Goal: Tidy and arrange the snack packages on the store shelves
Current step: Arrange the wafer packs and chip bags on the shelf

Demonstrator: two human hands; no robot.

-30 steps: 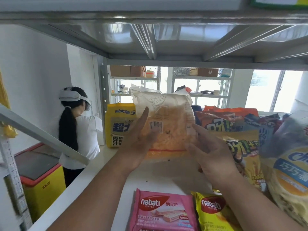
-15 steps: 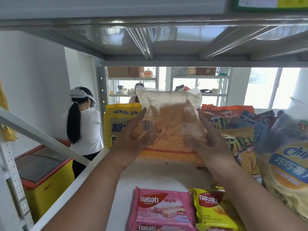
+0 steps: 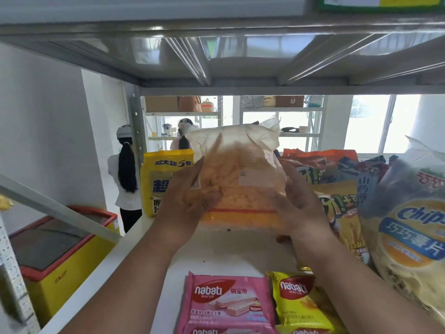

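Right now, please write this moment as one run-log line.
left hand: holds orange snack bag | right hand: holds it | bag: upright on shelf

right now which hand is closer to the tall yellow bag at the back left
Left. The left hand overlaps the yellow bag in view; the right hand is across the held orange bag.

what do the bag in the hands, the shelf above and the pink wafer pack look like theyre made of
Bag: thin see-through plastic film, probably; orange snacks show through and the top is crinkled. Both hands grip it.
Shelf above: metal, likely painted or galvanised steel; grey glossy underside with folded ribs mirroring light.
Pink wafer pack: printed plastic wrapper with a slight sheen; opaque, so the inner layer cannot be told.
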